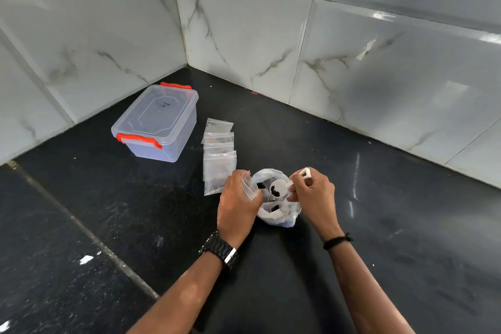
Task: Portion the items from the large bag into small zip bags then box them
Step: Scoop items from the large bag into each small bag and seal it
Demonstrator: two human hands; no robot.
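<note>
The large clear bag [279,218] stands open on the black counter, with white and black pieces inside. My left hand [237,202] grips a small clear zip bag [249,186] at the large bag's left rim. My right hand [314,192] pinches a white plastic piece [305,173] over the bag's right rim. A row of several small zip bags [219,154] lies just beyond my left hand. A clear storage box [157,123] with orange latches, lid on, sits at the back left.
Marbled tile walls [244,35] meet in a corner behind the counter [135,211]. A counter seam [81,225] runs diagonally at the left, with a small white scrap [86,259] beside it.
</note>
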